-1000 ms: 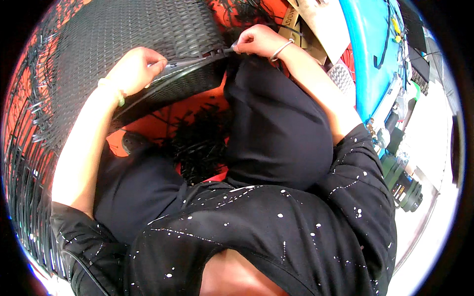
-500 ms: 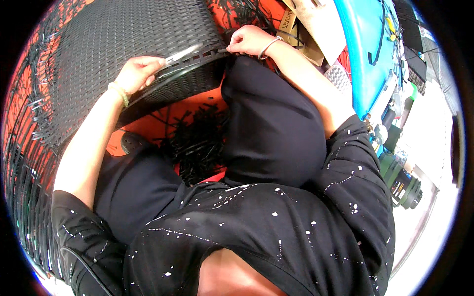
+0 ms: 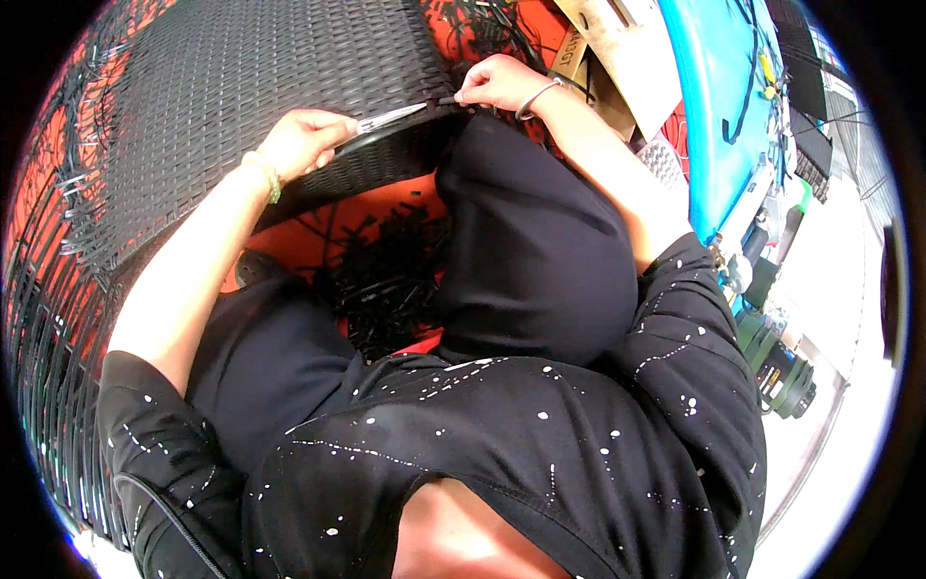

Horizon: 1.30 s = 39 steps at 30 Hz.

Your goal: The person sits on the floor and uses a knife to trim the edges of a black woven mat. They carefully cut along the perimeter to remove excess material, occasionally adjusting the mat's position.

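Note:
My left hand [image 3: 307,141] is closed on a slim silver pointed tool with two narrow blades [image 3: 391,118]; its grip end is hidden inside my fingers. The blades lie along the near edge of a black woven wicker panel [image 3: 260,77], pointing toward the panel's right corner. At that corner my right hand [image 3: 497,82] pinches the end of a thin dark strip [image 3: 446,100] between thumb and fingertips. The tool's tip is close to the strip, but I cannot tell whether they touch.
Black strip offcuts [image 3: 391,280] lie in a heap on the orange floor [image 3: 318,214] between my legs. Loose strips hang along the panel's left side. Cardboard [image 3: 598,92] and a blue curved surface [image 3: 709,106] are at the right, with a dark green power tool [image 3: 776,367] nearer me.
My left hand has moved right with the silver tool, bringing its tip nearer the corner. My right hand has shifted slightly to the right, still pinching the strip.

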{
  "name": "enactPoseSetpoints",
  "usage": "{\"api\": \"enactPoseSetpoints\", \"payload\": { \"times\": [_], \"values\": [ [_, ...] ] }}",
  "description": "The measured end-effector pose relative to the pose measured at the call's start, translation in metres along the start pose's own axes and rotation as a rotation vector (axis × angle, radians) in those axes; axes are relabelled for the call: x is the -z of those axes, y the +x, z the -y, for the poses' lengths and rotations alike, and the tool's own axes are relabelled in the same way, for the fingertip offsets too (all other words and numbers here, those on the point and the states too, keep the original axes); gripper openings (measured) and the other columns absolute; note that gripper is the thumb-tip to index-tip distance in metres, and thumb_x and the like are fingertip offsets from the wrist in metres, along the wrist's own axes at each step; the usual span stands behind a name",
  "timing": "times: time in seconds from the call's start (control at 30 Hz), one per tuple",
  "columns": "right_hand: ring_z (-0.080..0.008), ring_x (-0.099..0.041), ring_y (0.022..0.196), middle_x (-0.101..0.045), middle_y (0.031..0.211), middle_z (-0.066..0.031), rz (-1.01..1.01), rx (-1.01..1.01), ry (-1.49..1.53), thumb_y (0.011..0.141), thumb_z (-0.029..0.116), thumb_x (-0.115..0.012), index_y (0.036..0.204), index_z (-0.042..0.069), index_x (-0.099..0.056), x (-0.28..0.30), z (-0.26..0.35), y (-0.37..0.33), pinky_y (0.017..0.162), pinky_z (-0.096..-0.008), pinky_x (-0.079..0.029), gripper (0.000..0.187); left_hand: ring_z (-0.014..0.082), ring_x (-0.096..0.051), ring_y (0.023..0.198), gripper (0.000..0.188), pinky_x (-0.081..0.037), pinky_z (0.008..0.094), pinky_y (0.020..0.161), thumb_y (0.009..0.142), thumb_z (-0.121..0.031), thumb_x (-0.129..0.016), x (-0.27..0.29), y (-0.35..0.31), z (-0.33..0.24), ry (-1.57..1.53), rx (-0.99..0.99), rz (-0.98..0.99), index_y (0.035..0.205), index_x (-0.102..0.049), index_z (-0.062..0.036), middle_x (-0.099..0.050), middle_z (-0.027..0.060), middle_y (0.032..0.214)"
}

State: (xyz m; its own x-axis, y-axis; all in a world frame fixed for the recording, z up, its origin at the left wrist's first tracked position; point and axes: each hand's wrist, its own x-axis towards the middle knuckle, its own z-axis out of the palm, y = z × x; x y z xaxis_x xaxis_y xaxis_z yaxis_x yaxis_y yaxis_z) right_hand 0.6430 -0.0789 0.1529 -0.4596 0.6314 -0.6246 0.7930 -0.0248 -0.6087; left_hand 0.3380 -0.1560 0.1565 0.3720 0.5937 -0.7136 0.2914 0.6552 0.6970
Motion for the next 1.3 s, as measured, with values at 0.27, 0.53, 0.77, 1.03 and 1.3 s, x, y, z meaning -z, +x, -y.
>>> {"api": "enactPoseSetpoints", "payload": {
  "times": [0.27, 0.53, 0.77, 1.03, 1.3],
  "values": [
    [-0.008, -0.05, 0.057, -0.057, 0.065, 0.0007, 0.107, 0.015, 0.019, 0.082, 0.031, -0.065, 0.085, 0.009, -0.069, -0.002, 0.017, -0.004, 0.05, -0.025, -0.04, 0.022, 0.0033, -0.038, 0.043, 0.022, -0.028, 0.0197, 0.04, 0.085, -0.024, -0.064, 0.001, 0.0, 0.0, -0.014, -0.002, -0.007, 0.097, -0.069, -0.0066, -0.048, -0.0043, 0.053],
    [-0.009, -0.053, 0.059, -0.06, 0.069, -0.0002, 0.158, -0.003, 0.065, 0.082, 0.027, -0.066, 0.088, 0.008, -0.068, 0.0, 0.021, -0.006, 0.054, -0.0254, -0.043, 0.021, 0.0031, -0.037, 0.043, 0.021, -0.028, 0.019, 0.039, 0.085, -0.025, -0.063, 0.004, -0.001, 0.002, -0.009, -0.011, 0.001, 0.097, -0.069, -0.0083, -0.048, -0.0046, 0.053],
    [-0.0104, -0.057, 0.06, -0.063, 0.075, -0.0025, 0.041, 0.117, 0.12, 0.082, 0.016, -0.065, 0.091, 0.006, -0.065, 0.001, 0.011, -0.006, 0.059, -0.026, -0.049, 0.014, 0.0023, -0.034, 0.039, 0.024, -0.024, 0.019, 0.036, 0.089, -0.029, -0.06, 0.004, 0.003, 0.007, 0.012, -0.021, 0.001, 0.099, -0.068, -0.0088, -0.045, -0.0058, 0.05],
    [-0.0128, -0.059, 0.067, -0.064, 0.078, -0.0062, 0.118, 0.086, 0.336, 0.077, 0.013, -0.072, 0.102, 0.001, -0.055, -0.005, -0.016, 0.01, 0.062, -0.0262, -0.049, 0.032, 0.0032, -0.036, 0.042, 0.022, -0.027, 0.0191, 0.038, 0.085, -0.026, -0.064, 0.006, 0.003, 0.005, -0.031, -0.007, 0.017, 0.098, -0.069, -0.0093, -0.047, -0.0048, 0.053],
    [-0.009, -0.057, 0.072, -0.061, 0.079, -0.0011, 0.203, 0.191, 0.283, 0.081, 0.014, -0.068, 0.097, 0.005, -0.057, -0.005, -0.018, 0.015, 0.065, -0.0228, -0.046, 0.021, 0.0027, -0.035, 0.041, 0.022, -0.025, 0.0196, 0.038, 0.085, -0.027, -0.064, 0.007, 0.0, 0.002, 0.011, 0.008, 0.003, 0.097, -0.069, -0.0096, -0.047, -0.0051, 0.052]
  ]
}}
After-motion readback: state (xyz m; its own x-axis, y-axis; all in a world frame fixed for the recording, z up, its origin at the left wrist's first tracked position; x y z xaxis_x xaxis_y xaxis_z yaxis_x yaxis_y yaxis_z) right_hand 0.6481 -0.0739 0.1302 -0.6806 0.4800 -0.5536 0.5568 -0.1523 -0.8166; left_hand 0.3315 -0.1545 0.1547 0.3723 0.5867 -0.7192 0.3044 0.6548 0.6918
